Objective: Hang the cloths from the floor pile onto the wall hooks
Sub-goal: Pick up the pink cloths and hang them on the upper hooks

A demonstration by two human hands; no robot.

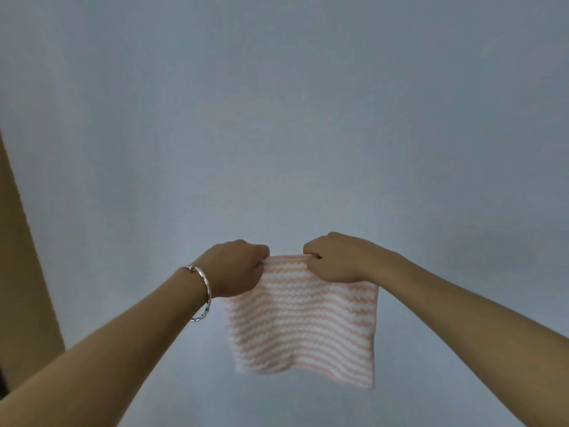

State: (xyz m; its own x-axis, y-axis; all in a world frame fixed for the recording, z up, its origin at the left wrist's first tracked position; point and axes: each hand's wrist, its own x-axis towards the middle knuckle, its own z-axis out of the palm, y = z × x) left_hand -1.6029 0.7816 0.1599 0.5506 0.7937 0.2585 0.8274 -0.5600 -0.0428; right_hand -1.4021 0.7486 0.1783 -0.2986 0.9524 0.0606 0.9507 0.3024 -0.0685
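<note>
Up against a plain pale blue-grey wall (277,103), both bare arms were stretched forward at about the same height, holding a small square cloth of pink and white wavy stripes (303,322) by its top edge. The left hand (237,268) had its fingers curled round the upper left corner, bunching the fabric there, and a thin silver bangle (203,291) hung loose on that wrist. The right hand (334,257) gripped the top edge further along, fingers folded down over it, so that the upper right corner drooped past the wrist. Below the two fists the cloth hung flat and free in front of the wall. A tan vertical strip (21,257) stood at the left border.
</note>
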